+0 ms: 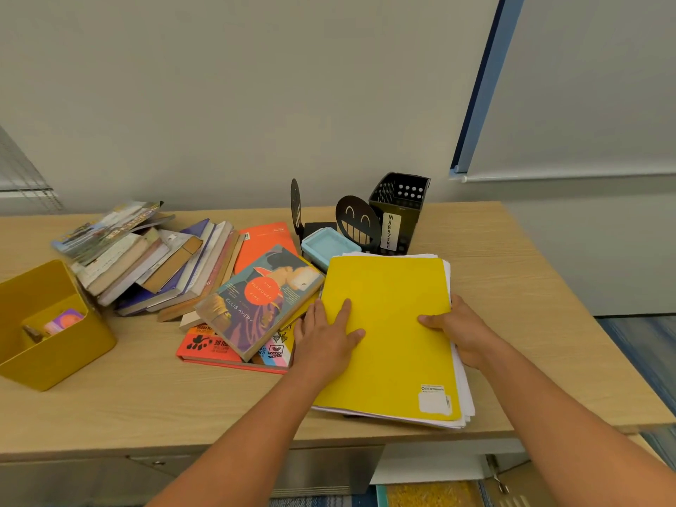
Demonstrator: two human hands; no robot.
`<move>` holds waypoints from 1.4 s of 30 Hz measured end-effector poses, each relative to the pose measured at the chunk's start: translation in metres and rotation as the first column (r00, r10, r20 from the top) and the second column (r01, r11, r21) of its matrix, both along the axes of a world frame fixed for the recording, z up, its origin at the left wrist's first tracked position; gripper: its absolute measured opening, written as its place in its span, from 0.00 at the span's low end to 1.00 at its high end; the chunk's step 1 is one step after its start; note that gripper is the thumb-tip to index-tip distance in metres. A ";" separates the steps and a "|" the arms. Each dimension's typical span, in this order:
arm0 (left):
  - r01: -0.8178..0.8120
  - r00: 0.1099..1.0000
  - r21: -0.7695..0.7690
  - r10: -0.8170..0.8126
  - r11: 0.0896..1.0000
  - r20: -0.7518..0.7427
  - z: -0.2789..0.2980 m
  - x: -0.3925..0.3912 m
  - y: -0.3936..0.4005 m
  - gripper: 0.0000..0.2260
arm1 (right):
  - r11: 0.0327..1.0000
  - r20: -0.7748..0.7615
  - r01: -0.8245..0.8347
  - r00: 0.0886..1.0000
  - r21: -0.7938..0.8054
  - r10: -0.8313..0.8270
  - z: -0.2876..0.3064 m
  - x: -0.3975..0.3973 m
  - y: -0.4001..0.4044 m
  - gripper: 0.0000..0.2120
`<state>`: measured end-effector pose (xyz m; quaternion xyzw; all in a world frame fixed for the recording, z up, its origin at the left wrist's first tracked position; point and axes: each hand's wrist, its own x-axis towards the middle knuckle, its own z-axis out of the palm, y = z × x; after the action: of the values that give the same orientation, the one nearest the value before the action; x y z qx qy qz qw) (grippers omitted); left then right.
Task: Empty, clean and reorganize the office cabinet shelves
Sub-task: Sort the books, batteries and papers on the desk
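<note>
A: From the head view, where is the yellow folder (pixel 387 334) found?

B: It is seen right of centre, lying flat on the wooden cabinet top (pixel 146 397) upon a stack of white papers (pixel 461 378). Its long axis runs from the upper middle of the frame down toward the lower right edge of the top.

A: How is it held?

B: The left hand (pixel 325 342) is laid on the folder's left edge with fingers straight, pressing and gripping nothing. The right hand (pixel 462 333) is curled round the right edge of the stack, thumb on the cover and fingers tucked beneath. The stack lies between the two hands, so it is judged that either a lift or a squaring-up would be led by the right hand.

A: And the containers?

B: At the left of the frame a yellow box (pixel 55 353) is seen, holding a few small items too unclear to name. At upper centre a black magazine holder (pixel 398 214) is stood, its contents hidden. A light blue lidded box (pixel 329 247) is set just beyond the folder's far corner, beside smiley bookends (pixel 356 221). Toppled books (pixel 164 261) are spread between.
</note>
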<state>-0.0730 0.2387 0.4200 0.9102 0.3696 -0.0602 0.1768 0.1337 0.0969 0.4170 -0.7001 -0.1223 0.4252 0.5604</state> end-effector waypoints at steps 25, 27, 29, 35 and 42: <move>0.171 0.787 -0.900 0.494 0.402 0.370 0.029 0.044 -0.040 0.28 | 0.981 -0.224 0.167 0.964 0.102 -0.141 -0.010 0.050 -0.082 0.20; 0.151 0.748 -0.911 0.559 0.383 0.359 0.026 0.057 -0.045 0.27 | 0.987 -0.216 0.142 0.969 0.072 -0.123 -0.004 0.056 -0.094 0.19; 0.118 0.716 -0.916 0.606 0.383 0.346 0.022 0.073 -0.054 0.25 | 0.998 -0.238 0.049 0.971 0.047 -0.037 0.000 0.061 -0.113 0.20; 0.096 0.723 -0.901 0.593 0.423 0.355 0.024 0.119 -0.072 0.16 | 0.999 -0.264 0.035 0.964 0.037 -0.024 -0.002 0.065 -0.170 0.20; -0.029 0.874 -0.934 0.462 0.357 0.150 0.010 0.143 -0.097 0.36 | 0.807 -0.101 0.590 0.803 -0.004 -0.588 -0.013 0.089 -0.164 0.23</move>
<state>0.0704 0.1416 0.4300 0.5864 0.3673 -0.0419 0.7208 0.2227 -0.0666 0.4045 -0.6742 0.1226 0.2622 0.6795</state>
